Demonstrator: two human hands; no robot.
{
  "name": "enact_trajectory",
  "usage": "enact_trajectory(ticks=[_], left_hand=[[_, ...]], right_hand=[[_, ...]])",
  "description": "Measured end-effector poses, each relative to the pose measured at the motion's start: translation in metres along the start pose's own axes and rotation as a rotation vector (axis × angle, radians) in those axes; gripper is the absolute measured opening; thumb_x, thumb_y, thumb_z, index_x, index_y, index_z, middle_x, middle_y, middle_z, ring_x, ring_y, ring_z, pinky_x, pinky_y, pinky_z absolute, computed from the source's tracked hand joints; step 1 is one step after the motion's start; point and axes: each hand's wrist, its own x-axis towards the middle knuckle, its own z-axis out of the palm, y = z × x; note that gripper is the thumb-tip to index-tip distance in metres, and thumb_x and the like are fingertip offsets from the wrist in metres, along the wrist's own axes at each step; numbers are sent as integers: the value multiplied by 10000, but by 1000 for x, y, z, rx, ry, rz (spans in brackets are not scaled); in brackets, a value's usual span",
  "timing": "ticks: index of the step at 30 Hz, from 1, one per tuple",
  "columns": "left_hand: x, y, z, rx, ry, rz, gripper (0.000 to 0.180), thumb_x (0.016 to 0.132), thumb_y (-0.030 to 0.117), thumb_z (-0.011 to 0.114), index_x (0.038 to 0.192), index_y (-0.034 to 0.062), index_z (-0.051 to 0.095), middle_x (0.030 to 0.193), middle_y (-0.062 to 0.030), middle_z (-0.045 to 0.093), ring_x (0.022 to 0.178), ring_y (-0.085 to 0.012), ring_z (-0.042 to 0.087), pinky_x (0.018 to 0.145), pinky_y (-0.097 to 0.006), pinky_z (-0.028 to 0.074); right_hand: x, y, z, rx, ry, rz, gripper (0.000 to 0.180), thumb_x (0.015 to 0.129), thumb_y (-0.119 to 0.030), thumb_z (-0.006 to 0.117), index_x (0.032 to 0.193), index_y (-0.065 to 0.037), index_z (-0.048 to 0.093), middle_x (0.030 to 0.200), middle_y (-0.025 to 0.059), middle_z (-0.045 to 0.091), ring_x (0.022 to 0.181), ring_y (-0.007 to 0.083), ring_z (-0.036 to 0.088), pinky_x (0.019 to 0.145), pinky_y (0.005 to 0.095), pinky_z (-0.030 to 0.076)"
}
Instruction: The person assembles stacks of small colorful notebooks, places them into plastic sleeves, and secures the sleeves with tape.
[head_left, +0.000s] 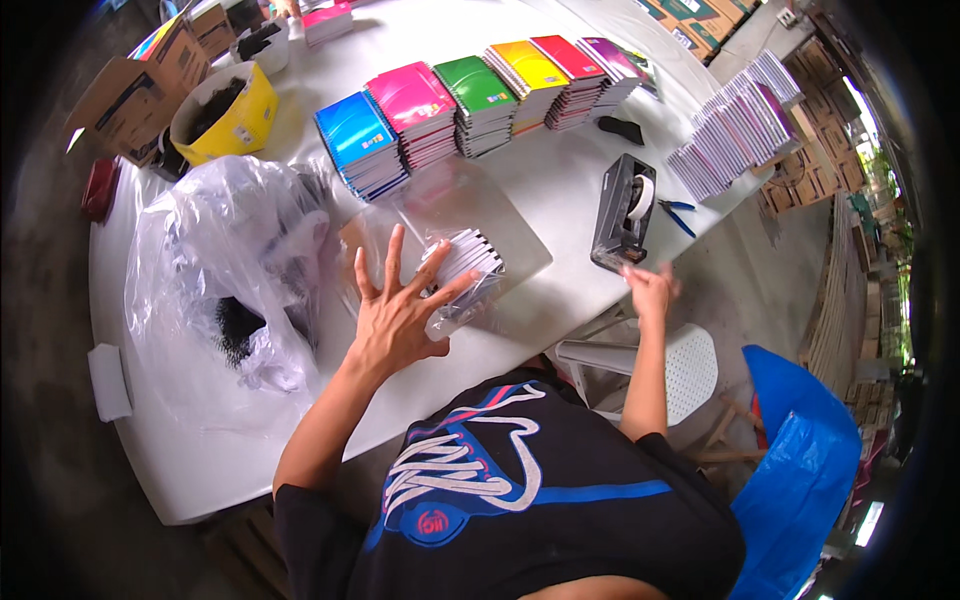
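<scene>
With its fingers spread wide, my left hand (398, 312) rests over a clear plastic-wrapped packet (474, 258) of white pieces with black marks along one edge. Part of the packet is hidden under that hand. My right hand (652, 290) is at the near end of a black tape dispenser (622, 215), which carries a roll of whitish tape (642, 198). Its thumb and forefinger are pinched together, while the other fingers are smeared by motion. Whatever lies in the pinch is too small to make out. A clear flat sheet (520, 245) lies beneath the packet.
Stacked spiral notebooks (470, 90) in several colours stand in a row beyond my hands. A crumpled clear plastic bag (230, 230) fills the left, near a yellow container (240, 125). Blue-handled pliers (680, 215) and more piled notebooks (730, 140) are at the right.
</scene>
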Motion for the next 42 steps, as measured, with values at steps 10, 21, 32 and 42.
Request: enact_trajectory(ticks=[10, 21, 32, 42], left_hand=[[-4, -3, -4, 19, -84, -25, 1038, 445, 443, 845, 1343, 540, 334, 1528, 46, 200, 1407, -397, -30, 1030, -705, 4], [0, 1, -11, 5, -172, -68, 1000, 477, 439, 823, 1345, 535, 338, 1532, 25, 194, 1408, -399, -54, 1024, -715, -29], [19, 28, 66, -397, 754, -188, 563, 553, 332, 853, 1073, 325, 637, 1474, -54, 288, 1408, -378, 74, 1072, -568, 54], [14, 34, 78, -632, 825, -484, 458, 556, 359, 860, 950, 193, 697, 1406, -144, 353, 1327, -368, 307, 1017, -487, 332]], right_hand=[[3, -232, -100, 626, -1237, -606, 887, 791, -133, 689, 1487, -136, 138, 635, 34, 620, 585, 82, 545, 580, 222, 451], [-36, -322, -30, -197, -1003, -1256, 1025, 677, -322, 790, 1471, -145, 166, 852, 205, 658, 823, 326, 655, 692, 382, 510], [6, -212, 5, 720, -1328, -1217, 501, 705, -205, 788, 1171, -189, 608, 1334, 74, 441, 1200, 232, 445, 943, 369, 414], [-30, -204, 25, 1145, -1375, -724, 158, 823, -163, 695, 966, -106, 731, 1389, 86, 387, 1220, 214, 427, 966, 338, 389]])
